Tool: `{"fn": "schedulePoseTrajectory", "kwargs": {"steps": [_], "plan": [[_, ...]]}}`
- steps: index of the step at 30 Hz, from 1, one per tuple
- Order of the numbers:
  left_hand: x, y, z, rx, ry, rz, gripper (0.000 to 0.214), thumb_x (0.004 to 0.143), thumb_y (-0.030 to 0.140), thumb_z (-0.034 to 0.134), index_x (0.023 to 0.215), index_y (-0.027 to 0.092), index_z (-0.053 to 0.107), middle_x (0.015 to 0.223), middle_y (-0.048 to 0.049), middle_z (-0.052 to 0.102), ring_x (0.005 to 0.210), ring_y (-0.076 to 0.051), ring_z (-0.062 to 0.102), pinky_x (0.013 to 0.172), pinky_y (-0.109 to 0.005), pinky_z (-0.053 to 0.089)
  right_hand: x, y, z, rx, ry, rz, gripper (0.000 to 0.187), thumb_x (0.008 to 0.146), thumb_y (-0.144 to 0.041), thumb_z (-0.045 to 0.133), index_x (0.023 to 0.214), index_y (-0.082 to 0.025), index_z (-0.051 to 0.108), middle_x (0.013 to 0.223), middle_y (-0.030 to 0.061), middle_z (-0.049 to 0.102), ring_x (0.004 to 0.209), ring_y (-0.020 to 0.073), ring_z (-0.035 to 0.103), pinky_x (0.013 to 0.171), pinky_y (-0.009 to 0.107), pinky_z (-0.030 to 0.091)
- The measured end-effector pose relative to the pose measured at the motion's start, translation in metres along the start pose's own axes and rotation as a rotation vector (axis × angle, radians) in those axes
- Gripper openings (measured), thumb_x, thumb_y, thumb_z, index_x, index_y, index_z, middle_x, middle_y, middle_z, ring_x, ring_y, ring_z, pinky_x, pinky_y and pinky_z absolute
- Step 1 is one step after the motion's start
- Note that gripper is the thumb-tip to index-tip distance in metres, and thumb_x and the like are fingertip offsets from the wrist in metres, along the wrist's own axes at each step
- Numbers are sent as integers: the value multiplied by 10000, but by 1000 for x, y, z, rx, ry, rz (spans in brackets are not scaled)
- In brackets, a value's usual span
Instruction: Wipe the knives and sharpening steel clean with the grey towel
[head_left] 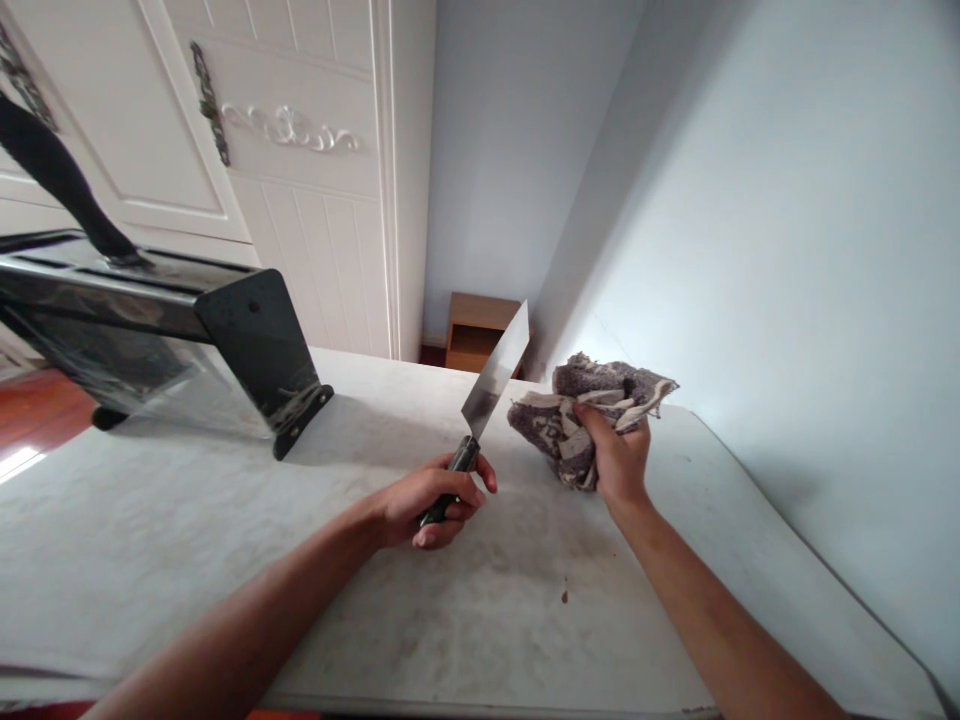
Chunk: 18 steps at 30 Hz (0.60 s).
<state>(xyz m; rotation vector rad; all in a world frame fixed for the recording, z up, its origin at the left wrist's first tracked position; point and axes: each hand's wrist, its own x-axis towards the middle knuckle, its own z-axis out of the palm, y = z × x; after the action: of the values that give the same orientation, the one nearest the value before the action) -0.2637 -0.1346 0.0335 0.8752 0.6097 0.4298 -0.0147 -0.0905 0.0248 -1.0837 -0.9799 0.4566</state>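
- Your left grip (439, 505) is clenched around the dark handle of a cleaver (496, 375), with the fingers wrapped fully round it, low over the tabletop (225, 560).
- The cleaver's broad blade rises up and away from you, leaning to the right, with its shiny flat side towards you.
- Your right grip (619, 455) is clenched on a crumpled grey and cream cloth (577, 400), bunched into a wad that bulges out above and to the left of the fingers.
- The cloth sits just beside the blade on its right; you cannot tell whether the two touch, nor whether the cloth's lower edge rests on the tabletop.
- Cleaver and cloth are both over the middle of the pale, scuffed tabletop, and a small brown speck (564, 597) lies nearer you, between your forearms.
- Well apart to the left stands a shiny metal knife rack (150, 330) with a black end plate; a black handle (52, 170) sticks up from its top.
- Behind it is a white cabinet door (300, 180) with scrolled trim.
- A small wooden stand (476, 335) shows beyond the far edge, and a pale wall (787, 250) runs along the right.
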Motion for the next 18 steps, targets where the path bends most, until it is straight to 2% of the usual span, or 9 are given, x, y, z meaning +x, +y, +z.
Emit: {"fn": "schedulePoseTrajectory", "kwargs": {"steps": [4,8,13,18], "plan": [[0,0,4,31,60,102,271,741,220,593,1003,194,526,521,97,424,264,-58,347,247,-145,229,-14,-8,5,-24,-164,-38,484,648,-311,835,1080,-168,670,1056,80,727,971,256,683,944,464,522],[1,0,7,18,128,211,252,767,256,578,1002,187,519,523,104,402,266,-48,341,256,-142,224,-27,-14,8,-87,-273,-83,454,633,-281,820,1044,-182,655,999,59,740,903,243,698,847,410,570],[2,-1,13,94,138,248,208,767,290,605,921,179,519,501,105,409,270,-56,362,253,-155,285,-38,-22,8,-141,-493,-190,322,622,-200,767,922,-194,649,813,12,737,729,210,693,667,313,579],[4,-7,14,121,143,259,199,791,343,602,805,193,471,502,100,417,266,-66,390,244,-167,314,-48,-28,8,-88,-624,-232,274,667,-186,747,922,-191,648,824,26,736,730,216,694,671,319,581]]}}
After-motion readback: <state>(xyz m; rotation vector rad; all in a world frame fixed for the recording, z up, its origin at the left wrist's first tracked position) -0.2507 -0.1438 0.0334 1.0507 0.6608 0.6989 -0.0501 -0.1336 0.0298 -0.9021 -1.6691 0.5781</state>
